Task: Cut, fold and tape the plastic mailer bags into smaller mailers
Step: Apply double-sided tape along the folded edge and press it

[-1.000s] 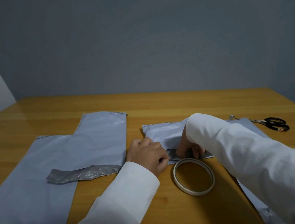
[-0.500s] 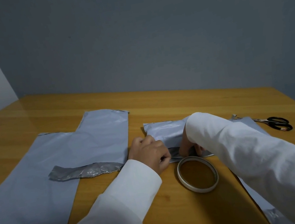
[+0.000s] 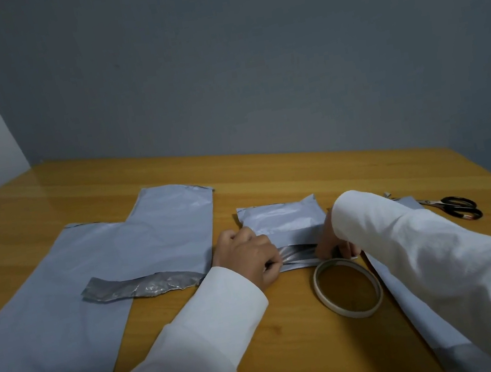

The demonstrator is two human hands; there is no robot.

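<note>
A small grey mailer piece (image 3: 282, 220) lies flat at the middle of the wooden table (image 3: 267, 169). Its dark near flap (image 3: 298, 255) is folded up along the front edge. My left hand (image 3: 248, 258) pinches the flap's left end with curled fingers. My right hand (image 3: 333, 244) pinches the flap's right end, partly hidden by my white sleeve. A roll of white tape (image 3: 347, 287) lies flat just in front of the flap.
A large grey mailer bag (image 3: 74, 279) with a cut-out corner covers the left of the table, a crumpled dark strip (image 3: 140, 286) on it. Another grey bag (image 3: 419, 302) lies under my right arm. Black-handled scissors (image 3: 452, 206) rest at the far right.
Both hands stay on the flap's ends. The view has shifted slightly left, so the tape roll and scissors sit a little further right in the frame.
</note>
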